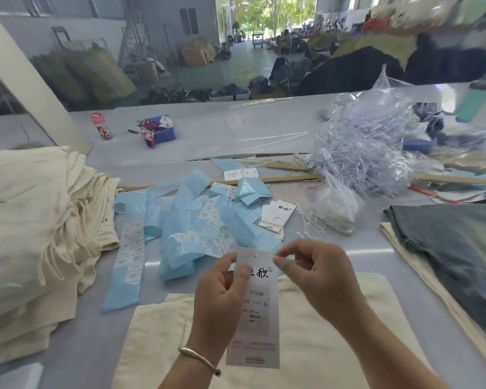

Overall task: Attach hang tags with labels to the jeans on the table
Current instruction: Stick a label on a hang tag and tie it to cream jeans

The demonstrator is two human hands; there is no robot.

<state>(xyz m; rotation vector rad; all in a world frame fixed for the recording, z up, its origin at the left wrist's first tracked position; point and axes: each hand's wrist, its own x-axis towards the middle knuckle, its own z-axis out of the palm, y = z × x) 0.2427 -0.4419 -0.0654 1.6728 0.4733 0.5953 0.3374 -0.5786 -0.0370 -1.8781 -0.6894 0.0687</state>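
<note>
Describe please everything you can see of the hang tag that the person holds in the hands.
The hang tag is a long, narrow white card, apparently stiff paper, with a small punched hole near its top. It carries black brush-style characters, "1103#", smaller lines and a pinkish lower part. It hangs almost upright above a cream garment. The left hand pinches its upper left edge; the right hand pinches at its top right corner, perhaps a thin string.
</note>
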